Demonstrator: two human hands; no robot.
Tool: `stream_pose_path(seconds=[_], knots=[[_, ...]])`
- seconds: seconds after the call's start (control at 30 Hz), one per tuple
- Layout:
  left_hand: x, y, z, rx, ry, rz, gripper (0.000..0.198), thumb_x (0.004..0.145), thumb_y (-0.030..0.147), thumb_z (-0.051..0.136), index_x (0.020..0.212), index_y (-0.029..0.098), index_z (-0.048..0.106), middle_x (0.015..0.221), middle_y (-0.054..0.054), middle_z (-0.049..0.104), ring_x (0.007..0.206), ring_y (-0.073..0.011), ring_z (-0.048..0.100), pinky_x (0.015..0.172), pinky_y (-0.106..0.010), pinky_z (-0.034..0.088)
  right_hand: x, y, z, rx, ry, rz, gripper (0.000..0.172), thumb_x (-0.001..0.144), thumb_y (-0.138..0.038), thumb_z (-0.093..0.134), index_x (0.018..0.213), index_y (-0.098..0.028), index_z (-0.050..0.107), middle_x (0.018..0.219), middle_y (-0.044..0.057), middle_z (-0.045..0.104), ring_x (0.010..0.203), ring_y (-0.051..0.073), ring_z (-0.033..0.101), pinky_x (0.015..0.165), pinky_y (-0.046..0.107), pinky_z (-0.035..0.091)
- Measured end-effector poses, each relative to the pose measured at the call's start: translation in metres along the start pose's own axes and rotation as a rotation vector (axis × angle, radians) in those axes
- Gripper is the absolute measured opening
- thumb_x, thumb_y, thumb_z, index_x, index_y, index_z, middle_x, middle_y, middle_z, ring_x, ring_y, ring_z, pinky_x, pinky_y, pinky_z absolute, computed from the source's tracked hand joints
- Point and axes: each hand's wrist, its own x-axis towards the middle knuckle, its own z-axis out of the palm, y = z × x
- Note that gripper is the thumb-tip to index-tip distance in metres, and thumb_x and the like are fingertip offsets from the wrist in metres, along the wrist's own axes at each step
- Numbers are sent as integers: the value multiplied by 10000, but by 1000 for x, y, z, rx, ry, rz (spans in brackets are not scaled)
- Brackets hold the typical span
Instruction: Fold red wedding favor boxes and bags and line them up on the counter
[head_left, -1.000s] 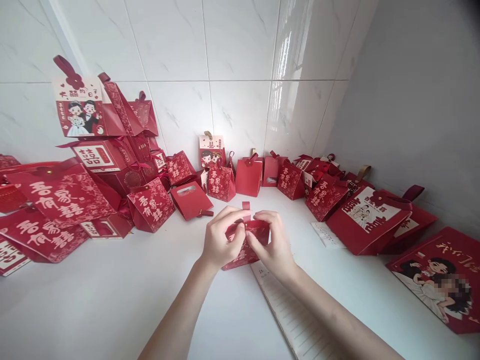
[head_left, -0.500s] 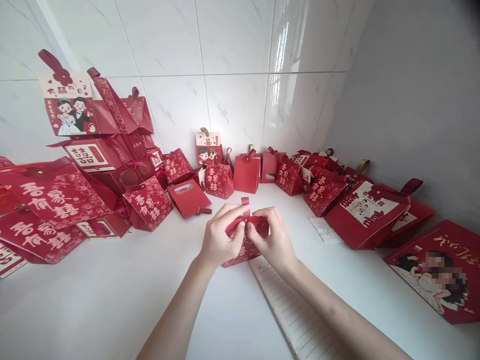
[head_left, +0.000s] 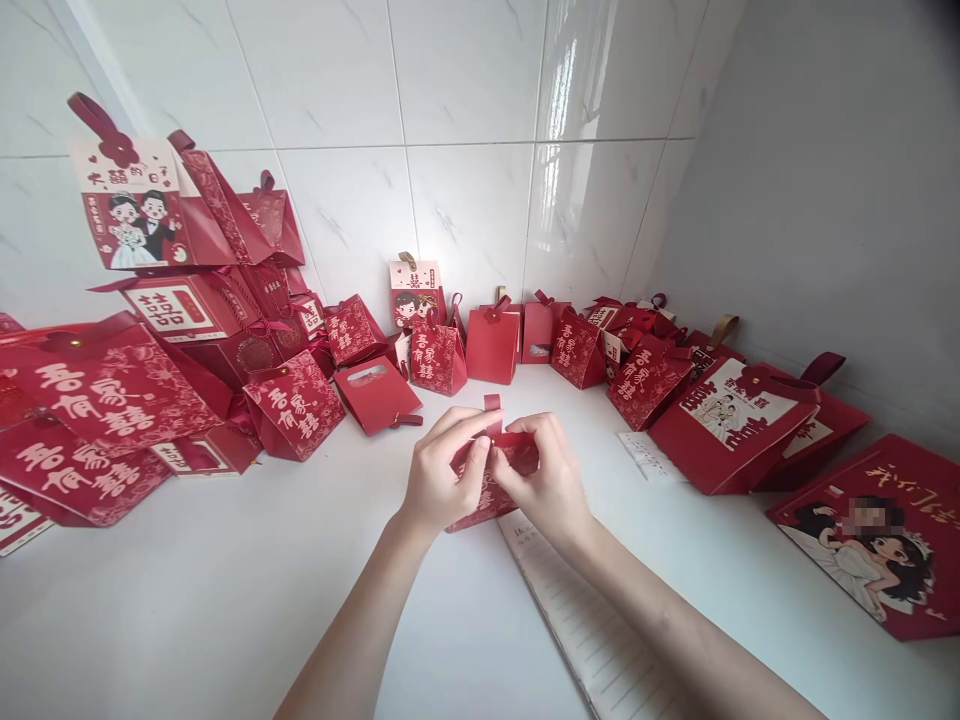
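A small red gift box [head_left: 489, 508] with a pale floral print stands in front of me in the head view. My left hand [head_left: 444, 472] is closed on the left side of its top, thumb and fingers pinching near the middle. From the right, my right hand [head_left: 553, 478] grips the top edge, with its thumb close to the left thumb. Above the fingers a dark red ribbon loop [head_left: 492, 403] sticks up. The fingers cover most of the box's upper front, and the fastening between the thumbs is largely hidden.
An open lined notebook [head_left: 592, 620] lies under my right forearm, reaching the box. Red gift boxes [head_left: 112, 390] are stacked at the left. More stand along the tiled wall, and larger ones [head_left: 731, 420] sit at the right. A white paper [head_left: 649, 458] lies near these.
Both hands stay on the top of the gift box. My fingers have shifted only slightly, and the whole view has moved a little.
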Motion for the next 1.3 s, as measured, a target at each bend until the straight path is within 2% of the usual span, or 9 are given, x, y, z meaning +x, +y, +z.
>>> stream_pose_path(seconds=[0.27, 0.57, 0.73, 0.9, 1.3], knots=[[0, 1, 0, -41, -10, -27, 256, 862, 112, 455, 1030, 179, 636, 940, -57, 687, 870, -158, 648, 765, -277, 542, 0, 9, -4, -71, -40, -98, 42, 897, -248, 496, 926, -219, 486, 830, 33, 527, 719, 162, 553, 544, 254, 472], [-1, 2, -1, -53, -16, 6, 320, 815, 91, 462, 1074, 174, 631, 941, -70, 665, 861, -170, 636, 751, -292, 546, -1, 12, -6, -109, -64, -134, 82, 933, -287, 480, 968, -213, 490, 859, 47, 523, 724, 160, 573, 532, 248, 494], [-2, 1, 1, -23, 2, 23, 363, 802, 61, 457, 1100, 180, 628, 946, -60, 662, 860, -163, 633, 755, -282, 543, 1, 11, -7, -97, -55, -162, 55, 940, -209, 432, 957, -205, 485, 847, 49, 519, 734, 158, 564, 544, 245, 484], [-3, -1, 2, -6, 0, 25, 390, 794, 55, 470, 1128, 187, 622, 963, -56, 664, 880, -169, 637, 775, -285, 543, 1, 9, -7, -80, -55, -140, 119, 887, -279, 529, 966, -207, 477, 864, 48, 512, 721, 164, 551, 545, 256, 486], [-3, -5, 3, 31, -6, 87, 379, 831, 61, 468, 1168, 169, 600, 1065, -79, 663, 959, -172, 637, 818, -272, 543, 1, 6, -2, -145, -17, -58, 98, 851, -288, 510, 888, -205, 473, 799, 20, 493, 650, 151, 512, 496, 235, 427]])
